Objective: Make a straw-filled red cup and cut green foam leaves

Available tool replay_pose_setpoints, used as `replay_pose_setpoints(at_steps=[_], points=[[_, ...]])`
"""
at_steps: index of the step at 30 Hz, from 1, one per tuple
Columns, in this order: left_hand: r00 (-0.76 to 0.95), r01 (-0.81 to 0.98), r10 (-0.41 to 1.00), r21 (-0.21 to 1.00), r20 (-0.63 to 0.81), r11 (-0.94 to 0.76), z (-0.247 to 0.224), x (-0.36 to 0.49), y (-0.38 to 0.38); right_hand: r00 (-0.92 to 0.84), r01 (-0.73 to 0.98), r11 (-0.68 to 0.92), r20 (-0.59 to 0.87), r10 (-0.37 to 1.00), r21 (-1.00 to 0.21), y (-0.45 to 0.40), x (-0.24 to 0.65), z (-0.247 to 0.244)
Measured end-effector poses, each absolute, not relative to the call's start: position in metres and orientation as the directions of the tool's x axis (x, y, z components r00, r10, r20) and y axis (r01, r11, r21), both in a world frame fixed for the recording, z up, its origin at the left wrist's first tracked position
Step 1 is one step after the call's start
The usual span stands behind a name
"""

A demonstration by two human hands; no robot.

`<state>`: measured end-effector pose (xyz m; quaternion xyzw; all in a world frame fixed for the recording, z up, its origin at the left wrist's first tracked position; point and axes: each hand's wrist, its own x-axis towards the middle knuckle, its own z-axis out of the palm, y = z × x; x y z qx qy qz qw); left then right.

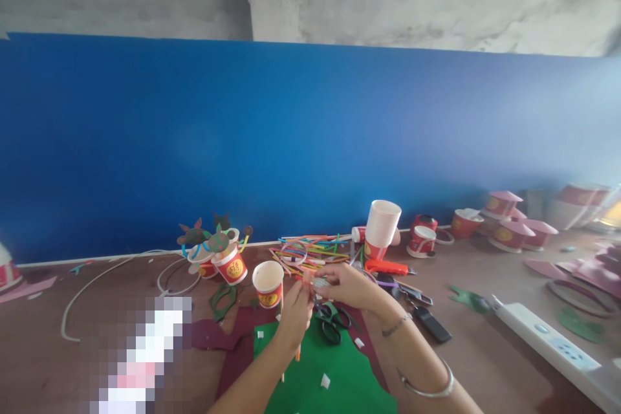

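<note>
My left hand (295, 312) is closed around a thin orange strip (297, 356). The strip's lower end shows below my fingers, and a pale orange piece (306, 276) sticks up at the fingertips. Just to its right, my right hand (345, 284) has its fingers drawn together close to a small whitish piece (320, 283); whether it grips that piece is unclear. Beneath both hands are dark-handled scissors (330, 330) on a green sheet (334, 378), which lies over a maroon sheet (236, 362). A red and white paper cup (268, 294) stands upright left of my hands.
Colourful sticks (310, 247) lie along the wall. A tall cup stack (382, 229) stands beside an orange utility knife (388, 267). Decorated cups (231, 266) sit at left. A black key fob (431, 325) and a white power strip (548, 343) lie at right.
</note>
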<state>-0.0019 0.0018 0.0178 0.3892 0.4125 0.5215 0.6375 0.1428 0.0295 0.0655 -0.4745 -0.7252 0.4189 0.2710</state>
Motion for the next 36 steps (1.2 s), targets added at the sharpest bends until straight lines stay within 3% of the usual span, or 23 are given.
replay_pose_setpoints(at_steps=[12, 21, 28, 36], points=[[0.157, -0.231, 0.966, 0.943, -0.206, 0.239, 0.012, 0.001, 0.012, -0.49, 0.466, 0.256, -0.006, 0.872, -0.847, 0.027, 0.144, 0.076], [0.261, -0.217, 0.96, 0.963, -0.1, 0.159, 0.032, -0.003, 0.004, -0.64, 0.179, 0.072, -0.061, 0.766, -0.981, 0.03, 0.145, 0.075], [0.334, -0.118, 0.936, 0.98, -0.111, 0.159, 0.03, -0.005, 0.005, -0.404, 0.205, -0.107, -0.184, 0.896, -0.973, 0.034, 0.149, 0.075], [0.433, 0.009, 0.895, 0.994, -0.104, 0.111, 0.028, -0.005, 0.003, -0.359, 0.219, -0.12, -0.194, 0.913, -0.968, 0.034, 0.143, 0.075]])
